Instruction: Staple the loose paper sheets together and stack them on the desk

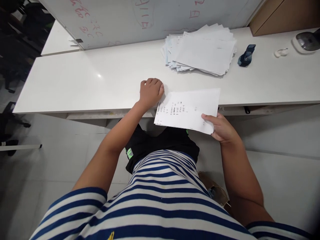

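Observation:
In my right hand [225, 128] is a thin stack of white paper sheets [190, 108], pinched at its lower right corner with the thumb on top. Small dark writing shows on the top sheet, mostly on its left half. The stack extends over the front edge of the desk, partly above my lap. My left hand [151, 92] rests at the desk's front edge with its fingers curled in, right beside the sheets' upper left corner. What its fingers hold, if anything, is hidden.
A large, untidy pile of paper [202, 50] lies on the white desk [100, 76], before a whiteboard [112, 20] with red writing. To the right are a dark blue object [247, 55], a small white object [281, 52], a black-and-white device [306, 41] and a cardboard box [282, 16].

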The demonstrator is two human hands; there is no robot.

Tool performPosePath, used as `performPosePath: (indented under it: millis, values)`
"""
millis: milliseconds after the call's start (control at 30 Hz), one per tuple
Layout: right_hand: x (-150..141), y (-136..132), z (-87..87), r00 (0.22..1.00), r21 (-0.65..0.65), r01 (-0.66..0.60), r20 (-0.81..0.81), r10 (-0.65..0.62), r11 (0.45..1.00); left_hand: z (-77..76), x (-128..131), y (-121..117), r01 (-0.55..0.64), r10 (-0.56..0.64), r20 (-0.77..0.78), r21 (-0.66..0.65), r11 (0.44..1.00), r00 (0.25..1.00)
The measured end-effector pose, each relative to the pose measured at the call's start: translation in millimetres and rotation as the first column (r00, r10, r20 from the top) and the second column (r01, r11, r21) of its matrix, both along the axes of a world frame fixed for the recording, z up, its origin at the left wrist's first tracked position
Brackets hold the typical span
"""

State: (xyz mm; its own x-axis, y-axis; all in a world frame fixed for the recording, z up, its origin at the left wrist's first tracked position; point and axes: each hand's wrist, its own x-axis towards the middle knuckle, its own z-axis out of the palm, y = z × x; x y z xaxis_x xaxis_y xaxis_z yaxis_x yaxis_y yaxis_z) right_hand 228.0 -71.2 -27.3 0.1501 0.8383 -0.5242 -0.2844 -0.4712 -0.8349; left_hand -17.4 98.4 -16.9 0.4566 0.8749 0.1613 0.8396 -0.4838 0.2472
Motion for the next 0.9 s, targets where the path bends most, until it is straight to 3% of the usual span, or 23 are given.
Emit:
performPosePath:
  millis: [267, 333, 400, 467, 533, 600, 633, 700, 800, 900]
  values:
    - [-3, -2, 5.2, 0.997, -0.016, 0.068, -0.034, -0.068, 0.998, 9.6, -2, 1, -0.029, 0.031, 0.024, -0.079, 0.996, 0.999]
    - [2, -7, 6.8, 0.995, -0.018, 0.102, 0.006, -0.102, 0.995, 11.4, -3, 3, -0.038, 0.049, 0.085, -0.126, 0.991, 0.995]
    - [9, -15, 10.8, 0.990, 0.009, 0.128, 0.061, -0.128, 0.992, 14.1, -3, 5, -0.045, 0.099, 0.252, -0.210, 0.977, 0.963]
    - [16, -25, 17.9, 0.985, 0.066, 0.129, 0.109, -0.136, 0.989, 18.4, -5, 6, -0.064, 0.206, 0.506, -0.284, 0.957, 0.838]
    - [22, -36, 27.3, 0.979, 0.128, 0.133, 0.139, -0.151, 0.983, 23.5, -10, 7, -0.110, 0.307, 0.717, -0.308, 0.945, 0.626]
    - [23, -45, 36.4, 0.972, 0.162, 0.150, 0.157, -0.175, 0.975, 27.4, -20, 6, -0.182, 0.345, 0.814, -0.293, 0.938, 0.468]
    - [23, -47, 39.8, 0.969, 0.170, 0.156, 0.163, -0.184, 0.973, 28.3, -27, 6, -0.216, 0.351, 0.822, -0.282, 0.935, 0.448]
    - [21, -49, 42.7, 0.966, 0.185, 0.168, 0.167, -0.199, 0.968, 27.1, -43, 7, -0.277, 0.379, 0.750, -0.267, 0.923, 0.543]
    - [14, -41, 37.3, 0.943, 0.228, 0.251, 0.162, -0.291, 0.941, 17.9, -71, 9, -0.405, 0.478, 0.395, -0.257, 0.878, 0.785]
    - [6, -20, 30.1, 0.895, 0.253, 0.339, 0.209, -0.393, 0.906, 3.2, -94, 9, -0.523, 0.543, 0.053, -0.202, 0.828, 0.838]
